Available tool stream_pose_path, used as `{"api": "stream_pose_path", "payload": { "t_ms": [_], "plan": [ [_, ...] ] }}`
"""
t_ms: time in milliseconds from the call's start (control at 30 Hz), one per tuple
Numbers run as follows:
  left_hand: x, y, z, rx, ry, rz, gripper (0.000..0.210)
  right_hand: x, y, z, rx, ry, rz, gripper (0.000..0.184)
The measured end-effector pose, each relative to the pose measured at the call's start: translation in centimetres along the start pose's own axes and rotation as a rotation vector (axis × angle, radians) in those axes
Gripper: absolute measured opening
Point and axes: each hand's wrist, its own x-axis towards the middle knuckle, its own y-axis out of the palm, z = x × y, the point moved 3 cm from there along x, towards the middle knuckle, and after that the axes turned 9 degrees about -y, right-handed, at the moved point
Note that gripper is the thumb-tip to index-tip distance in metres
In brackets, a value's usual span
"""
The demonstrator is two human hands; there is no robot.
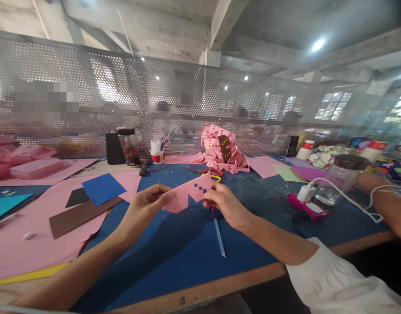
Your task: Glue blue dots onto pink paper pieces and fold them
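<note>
A cut piece of pink paper with a notch in its lower edge and several small dark blue squares on its right part is held up above the blue table. My left hand pinches its left end between thumb and fingers. At the other end, my right hand closes on the paper beside the blue squares. Below my right hand lies a light blue strip, its upper end near a dark blue item that I cannot make out. Scissors with red and yellow handles lie just behind the paper.
Pink dotted paper pieces are heaped at the back. Pink sheets with a blue sheet and a brown strip lie left. To the right are a magenta power strip, a glass jar and another person's arm.
</note>
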Motion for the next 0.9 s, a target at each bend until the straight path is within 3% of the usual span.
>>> {"api": "stream_pose_path", "payload": {
  "t_ms": [567, 767, 900],
  "plan": [
    [-0.1, 0.0, 0.1, -0.040, -0.022, -0.011, 0.021, 0.0, -0.1, -0.1, -0.035, -0.014, -0.014, 0.015],
    [-0.1, 0.0, -0.1, -0.044, -0.070, 0.042, 0.023, 0.0, -0.1, 0.4, -0.043, -0.009, -0.022, 0.015],
    [0.2, 0.1, -1.0, -0.004, -0.069, 0.053, 0.037, -0.1, 0.0, 0.7, -0.102, -0.031, -0.023, 0.014]
  ]
}}
